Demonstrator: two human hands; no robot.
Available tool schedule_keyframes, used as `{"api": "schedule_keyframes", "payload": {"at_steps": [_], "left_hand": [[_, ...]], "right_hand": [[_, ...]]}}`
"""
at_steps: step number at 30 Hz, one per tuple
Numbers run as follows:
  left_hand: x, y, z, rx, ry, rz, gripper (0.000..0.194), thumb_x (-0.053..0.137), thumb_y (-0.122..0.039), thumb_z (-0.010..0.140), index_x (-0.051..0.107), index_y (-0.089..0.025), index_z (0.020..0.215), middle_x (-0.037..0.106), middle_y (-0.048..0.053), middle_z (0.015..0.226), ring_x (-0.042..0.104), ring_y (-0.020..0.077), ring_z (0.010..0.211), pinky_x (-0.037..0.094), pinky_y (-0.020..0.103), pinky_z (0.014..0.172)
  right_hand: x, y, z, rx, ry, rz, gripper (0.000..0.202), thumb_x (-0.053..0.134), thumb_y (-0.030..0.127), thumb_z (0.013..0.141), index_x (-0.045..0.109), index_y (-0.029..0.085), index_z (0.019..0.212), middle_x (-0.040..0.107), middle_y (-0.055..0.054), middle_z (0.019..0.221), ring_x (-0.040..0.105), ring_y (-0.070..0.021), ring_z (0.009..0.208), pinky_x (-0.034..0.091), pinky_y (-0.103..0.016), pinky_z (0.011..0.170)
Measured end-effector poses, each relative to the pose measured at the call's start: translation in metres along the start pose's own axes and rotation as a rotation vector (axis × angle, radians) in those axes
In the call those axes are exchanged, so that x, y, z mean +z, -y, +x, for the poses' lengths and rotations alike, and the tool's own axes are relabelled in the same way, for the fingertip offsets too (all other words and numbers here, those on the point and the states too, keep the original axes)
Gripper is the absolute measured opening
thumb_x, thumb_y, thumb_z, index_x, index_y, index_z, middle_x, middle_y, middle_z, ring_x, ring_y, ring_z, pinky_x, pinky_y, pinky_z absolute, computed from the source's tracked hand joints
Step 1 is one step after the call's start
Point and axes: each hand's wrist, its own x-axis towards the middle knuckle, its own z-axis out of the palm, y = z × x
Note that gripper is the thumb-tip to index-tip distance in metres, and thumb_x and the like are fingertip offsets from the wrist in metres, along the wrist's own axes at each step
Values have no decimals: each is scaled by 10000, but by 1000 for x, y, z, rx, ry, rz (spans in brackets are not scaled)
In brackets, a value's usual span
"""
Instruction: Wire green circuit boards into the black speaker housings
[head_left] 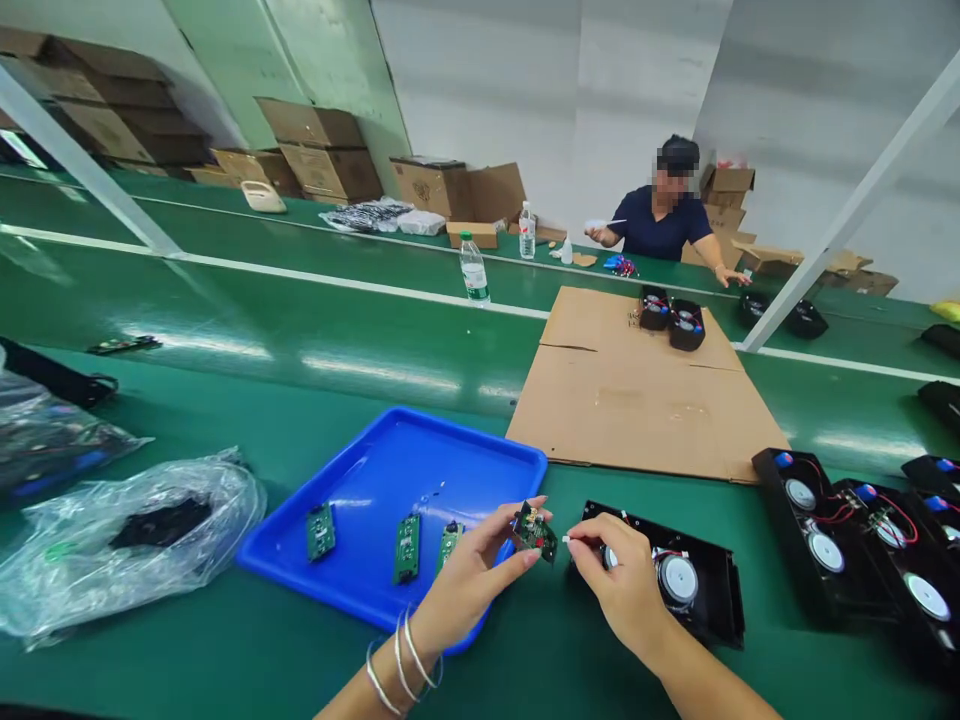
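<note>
A green circuit board (534, 532) is gripped between the thumb and fingers of my left hand (484, 555), above the right edge of a blue tray (300, 578). My right hand (619, 570) pinches a small white connector (567, 540) just right of the board, with a gap between them. Under and behind my right hand lies a black speaker housing (712, 585) with round silver-white speakers (679, 578), partly hidden by the hand. In the tray lie a circuit board (320, 532), another board (407, 548) and a third (450, 543), partly covered by my left hand.
More black speaker housings (806, 520) with red wires stand at the right. A cardboard sheet (645, 400) spans the belt, bearing two speaker units (686, 325). Plastic bags (217, 520) lie left. A bottle (474, 270) stands beyond. Across sits a co-worker (660, 225), one arm stretched toward speaker units.
</note>
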Motion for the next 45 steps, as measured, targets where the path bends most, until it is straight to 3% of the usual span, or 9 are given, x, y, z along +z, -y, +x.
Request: {"api": "schedule_keyframes", "payload": {"at_steps": [5,8,13,18,25,31,35,42,45], "left_hand": [[22,11,-17,62,-172,-9,308,691,-367,679,597,-182,906,646,122,1135,628,271,991,564,350,746],[37,21,-24,55,-226,-117,342,706,-374,669,591,-171,919,680,124,1062,641,270,975,539,377,824],[52,36,-29,-38,-315,-187,462,703,-451,652,638,-148,994,689,125,1041,647,281,955,549,357,807],[59,43,-33,16,-353,-126,418,675,-460,675,677,-169,975,698,108,1031,632,281,989,524,372,858],[69,42,-35,-5,-456,-298,352,765,-405,591,681,-180,848,711,93,969,643,249,960,511,340,863],[68,43,-38,-41,-434,-430,326,814,-395,517,707,-204,759,730,61,899,667,194,893,532,232,778],[70,47,-40,-21,-479,-438,297,831,-356,503,714,-222,741,739,31,839,680,167,849,537,184,733],[65,50,-40,28,-453,-391,254,814,-387,529,700,-225,688,743,37,901,673,213,905,561,255,747],[58,45,-36,-42,-378,-306,257,809,-378,545,675,-199,672,741,47,862,672,230,894,565,284,742]], "right_hand": [[6,0,-11,-125,-45,-109,191,465,243,864,594,185,735,550,6,600,458,-99,485,380,-217,452],[10,0,-15,-225,-121,-196,210,444,216,876,568,183,710,514,10,558,451,-102,482,367,-224,453],[12,-1,-17,-296,-216,-290,234,411,207,901,540,186,707,508,6,550,459,-108,490,382,-231,471],[12,-3,-19,-337,-252,-350,227,409,179,914,520,184,715,515,2,558,466,-112,501,381,-234,483],[19,-10,-19,-432,-338,-376,183,423,117,904,491,177,745,511,-4,575,441,-126,518,355,-253,494],[17,-12,-20,-512,-312,-291,175,433,67,883,460,178,752,494,-3,568,413,-130,521,321,-263,489],[12,-10,-21,-531,-278,-285,187,419,71,887,457,180,740,481,-2,561,405,-133,523,315,-267,491],[8,-16,-18,-589,-232,-343,239,385,113,906,501,162,703,492,-14,548,400,-135,512,315,-276,477],[1,-15,-18,-587,-162,-430,273,373,80,894,522,156,678,499,-17,540,411,-140,514,324,-283,476]]}}
